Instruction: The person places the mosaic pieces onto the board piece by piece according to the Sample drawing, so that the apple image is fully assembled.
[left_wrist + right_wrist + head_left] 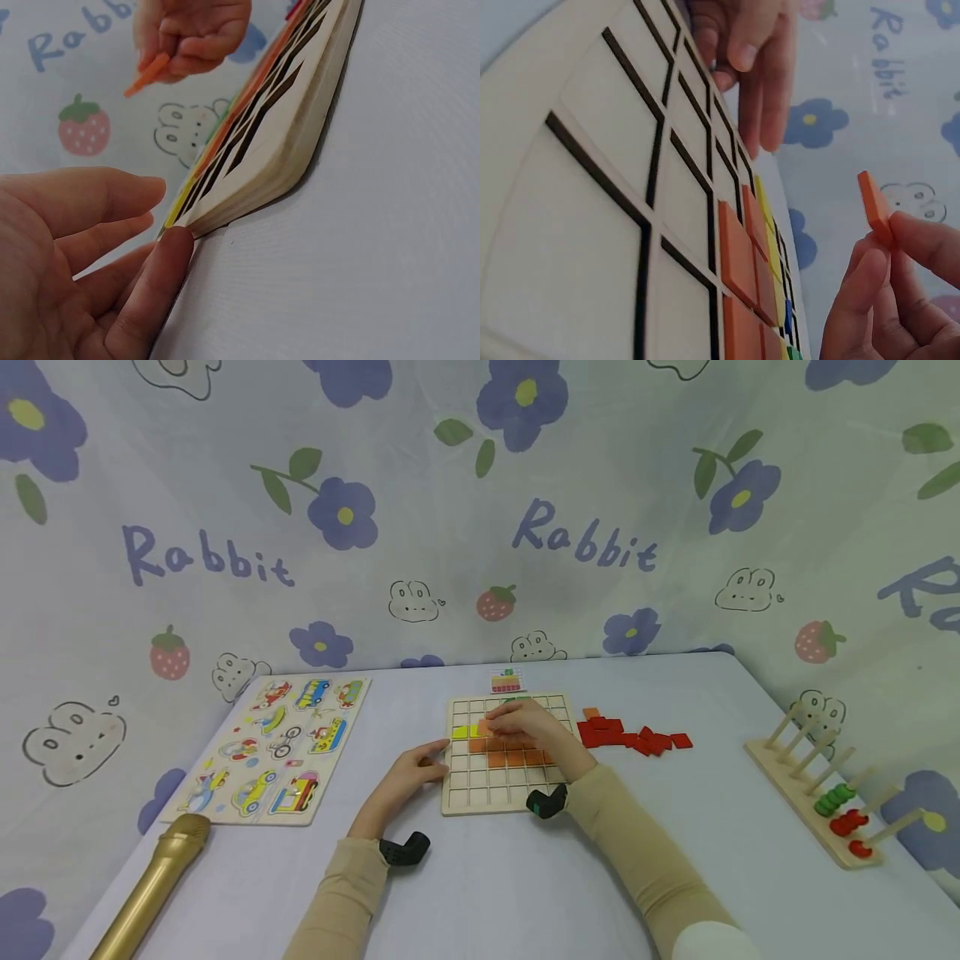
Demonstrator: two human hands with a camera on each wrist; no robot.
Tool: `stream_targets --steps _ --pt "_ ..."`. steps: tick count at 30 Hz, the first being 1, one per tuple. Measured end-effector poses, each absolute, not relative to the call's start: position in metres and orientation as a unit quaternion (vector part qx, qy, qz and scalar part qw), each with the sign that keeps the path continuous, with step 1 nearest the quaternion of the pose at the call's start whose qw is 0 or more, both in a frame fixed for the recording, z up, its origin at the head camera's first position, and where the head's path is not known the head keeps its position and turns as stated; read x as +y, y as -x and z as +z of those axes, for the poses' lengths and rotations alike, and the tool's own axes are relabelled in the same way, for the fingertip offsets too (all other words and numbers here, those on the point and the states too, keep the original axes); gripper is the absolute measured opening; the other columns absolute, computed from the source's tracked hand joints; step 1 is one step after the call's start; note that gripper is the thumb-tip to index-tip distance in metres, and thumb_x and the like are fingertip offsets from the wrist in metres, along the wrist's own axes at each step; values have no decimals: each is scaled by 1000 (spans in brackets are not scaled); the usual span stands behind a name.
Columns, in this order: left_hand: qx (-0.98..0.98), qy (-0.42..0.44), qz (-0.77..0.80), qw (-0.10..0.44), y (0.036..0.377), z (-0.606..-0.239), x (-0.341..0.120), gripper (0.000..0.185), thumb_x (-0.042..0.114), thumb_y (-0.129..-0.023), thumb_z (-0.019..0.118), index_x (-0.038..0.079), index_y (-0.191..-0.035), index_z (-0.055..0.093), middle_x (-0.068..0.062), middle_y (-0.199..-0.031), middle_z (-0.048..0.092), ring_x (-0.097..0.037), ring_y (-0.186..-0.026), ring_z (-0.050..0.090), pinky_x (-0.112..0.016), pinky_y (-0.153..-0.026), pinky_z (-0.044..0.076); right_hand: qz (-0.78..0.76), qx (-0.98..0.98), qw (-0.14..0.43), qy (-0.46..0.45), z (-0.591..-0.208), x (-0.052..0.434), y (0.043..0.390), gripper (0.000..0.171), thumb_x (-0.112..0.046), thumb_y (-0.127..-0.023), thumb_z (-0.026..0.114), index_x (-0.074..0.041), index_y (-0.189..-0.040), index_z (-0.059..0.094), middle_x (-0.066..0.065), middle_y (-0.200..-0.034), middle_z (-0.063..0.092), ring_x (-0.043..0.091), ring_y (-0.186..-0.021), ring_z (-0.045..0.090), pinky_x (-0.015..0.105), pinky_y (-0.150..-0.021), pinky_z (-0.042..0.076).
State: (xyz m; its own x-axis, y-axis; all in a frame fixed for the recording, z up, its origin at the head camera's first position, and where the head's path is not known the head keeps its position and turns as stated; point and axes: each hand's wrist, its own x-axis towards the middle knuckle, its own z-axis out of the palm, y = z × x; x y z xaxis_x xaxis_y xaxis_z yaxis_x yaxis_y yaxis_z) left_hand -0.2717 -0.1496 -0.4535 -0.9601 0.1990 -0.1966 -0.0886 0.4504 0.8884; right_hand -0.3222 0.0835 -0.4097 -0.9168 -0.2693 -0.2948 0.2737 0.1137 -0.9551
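1. Both arms wear long, close-fitting sleeves of plain beige cloth with no print or pattern; the left sleeve [337, 902] and the right sleeve [637, 852] each end at the wrist, just behind the hand.
2. The left hand [401, 777] and right hand [525, 722] are bare: no gloves, rings or bracelets show.
3. A small black device [405, 849] is strapped at the left wrist, an angled, rounded block at the cuff.
4. A like black device [547, 802] sits at the right wrist, with a greenish spot on its end.
5. Near the right elbow the cloth turns white [701, 943].
6. Fingernails are short and unpainted.
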Motion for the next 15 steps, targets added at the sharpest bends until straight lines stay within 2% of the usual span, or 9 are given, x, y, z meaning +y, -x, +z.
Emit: stream_targets --steps 3,8,15 --pt "839 -38 525 137 270 -450 -148 53 18 -84 64 15 -135 49 -5 -91 61 -16 -78 52 -29 -66 37 -603 775 191 21 -410 72 315 17 -4 -81 68 2 -97 68 9 -97 66 14 -75 63 29 -74 52" --pt "838 -40 526 138 273 -456 -149 54 19 -84 65 15 -135 49 -6 -91 61 -15 -78 52 -29 -66 37 -477 863 157 53 -422 62 312 6 -9 -76 74 -6 -80 71 3 -83 66 12 -65 57 24 -60 48" --pt "837 -43 528 138 275 -459 -152 54 20 -84 64 16 -135 49 -6 -91 62 -15 -78 55 -30 -67 37 -376 911 130 106 -422 57 307 8 -15 -74 77 -12 -75 70 -1 -70 61 11 -57 49 24 -53 39"
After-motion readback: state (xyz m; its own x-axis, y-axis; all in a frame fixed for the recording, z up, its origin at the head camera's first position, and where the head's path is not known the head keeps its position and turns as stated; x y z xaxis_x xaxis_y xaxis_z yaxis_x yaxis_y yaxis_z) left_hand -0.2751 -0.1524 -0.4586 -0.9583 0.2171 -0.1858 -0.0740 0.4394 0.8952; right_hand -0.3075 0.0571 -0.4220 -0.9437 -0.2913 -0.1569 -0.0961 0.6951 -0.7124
